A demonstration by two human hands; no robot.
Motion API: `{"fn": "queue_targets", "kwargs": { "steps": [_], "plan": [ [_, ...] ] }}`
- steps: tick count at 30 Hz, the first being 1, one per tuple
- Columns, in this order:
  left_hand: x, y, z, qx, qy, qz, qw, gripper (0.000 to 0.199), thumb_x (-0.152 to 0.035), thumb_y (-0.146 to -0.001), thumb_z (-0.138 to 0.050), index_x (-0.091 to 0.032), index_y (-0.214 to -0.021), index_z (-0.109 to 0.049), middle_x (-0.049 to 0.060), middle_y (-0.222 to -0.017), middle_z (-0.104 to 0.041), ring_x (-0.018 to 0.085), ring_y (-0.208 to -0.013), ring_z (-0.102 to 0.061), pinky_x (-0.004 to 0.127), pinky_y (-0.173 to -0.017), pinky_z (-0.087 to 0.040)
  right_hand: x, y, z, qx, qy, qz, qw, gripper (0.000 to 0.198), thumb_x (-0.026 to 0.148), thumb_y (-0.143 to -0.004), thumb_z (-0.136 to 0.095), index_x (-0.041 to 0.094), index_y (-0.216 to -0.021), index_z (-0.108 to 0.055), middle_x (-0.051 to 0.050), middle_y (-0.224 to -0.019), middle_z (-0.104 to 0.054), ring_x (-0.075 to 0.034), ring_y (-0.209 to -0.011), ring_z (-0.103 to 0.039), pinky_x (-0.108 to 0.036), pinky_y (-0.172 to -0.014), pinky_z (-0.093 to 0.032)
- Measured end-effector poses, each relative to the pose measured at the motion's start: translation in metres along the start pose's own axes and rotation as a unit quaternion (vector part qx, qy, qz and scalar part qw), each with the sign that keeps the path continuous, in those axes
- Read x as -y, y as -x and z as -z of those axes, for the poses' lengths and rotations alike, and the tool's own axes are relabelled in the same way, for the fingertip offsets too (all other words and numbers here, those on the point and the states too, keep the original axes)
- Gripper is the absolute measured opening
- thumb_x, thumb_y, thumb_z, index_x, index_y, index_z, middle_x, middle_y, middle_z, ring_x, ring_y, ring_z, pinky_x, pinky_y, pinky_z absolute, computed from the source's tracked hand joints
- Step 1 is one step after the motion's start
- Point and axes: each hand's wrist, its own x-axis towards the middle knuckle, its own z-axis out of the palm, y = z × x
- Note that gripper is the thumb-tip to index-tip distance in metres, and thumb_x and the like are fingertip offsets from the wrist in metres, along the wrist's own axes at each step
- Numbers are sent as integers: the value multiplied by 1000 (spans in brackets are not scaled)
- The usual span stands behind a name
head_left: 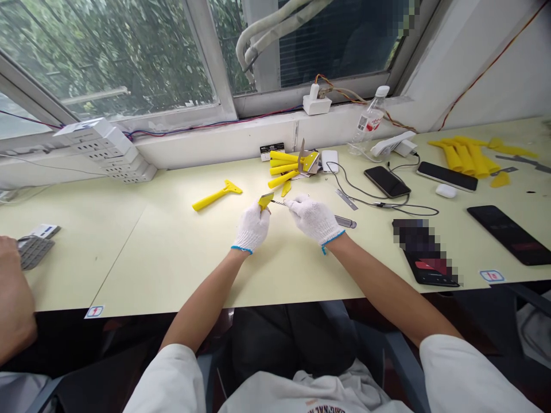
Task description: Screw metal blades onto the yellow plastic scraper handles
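Note:
My left hand (252, 226), in a white knit glove with a blue cuff, is closed around a yellow scraper (266, 200). Only its head shows above the fingers; the rest is hidden in the glove. My right hand (313, 217), gloved alike, grips a screwdriver (346, 222). Its thin shaft points left at the scraper head, and its grey handle end sticks out behind the palm. I cannot tell whether the tip touches the scraper. Beyond my hands lie a pile of yellow scrapers (284, 166), a small yellow piece (286, 188) and a flat metal blade (346, 199).
Left of my hands lies another yellow scraper (217, 195). Several phones (387, 181), a cable (404, 211), a white earphone case (446, 191) and a bottle (368, 123) stand right. More yellow handles (467, 158) lie far right. A co-worker's arm (15, 304) rests at the left.

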Motion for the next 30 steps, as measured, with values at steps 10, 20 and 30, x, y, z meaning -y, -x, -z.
{"fn": "queue_targets", "kwargs": {
  "steps": [10,20,30],
  "plan": [
    [-16,10,0,-57,8,-21,998,33,-10,-89,-71,-28,-116,-78,7,-104,-76,30,-104,-69,29,-85,-51,12,-2,-6,-25,-4,-16,1000,37,40,-109,-69,15,-137,-70,-13,-137,-69,-24,-122,-67,-44,-109,-58],
    [4,0,-3,-6,-31,-59,998,48,-7,-89,-66,-30,-130,-79,6,-110,-77,28,-111,-71,29,-93,-54,8,-1,-7,-37,-14,-40,998,38,26,-114,-50,10,-131,-80,-19,-125,-77,-27,-113,-66,-35,-95,-46],
    [11,2,-5,-22,-67,-129,989,49,-14,-98,-61,-28,-143,-76,7,-114,-80,26,-109,-74,33,-104,-54,7,-3,-5,-39,-6,-4,999,37,35,-117,-53,10,-131,-77,-16,-129,-76,-22,-116,-69,-36,-107,-53]
  ]
}}
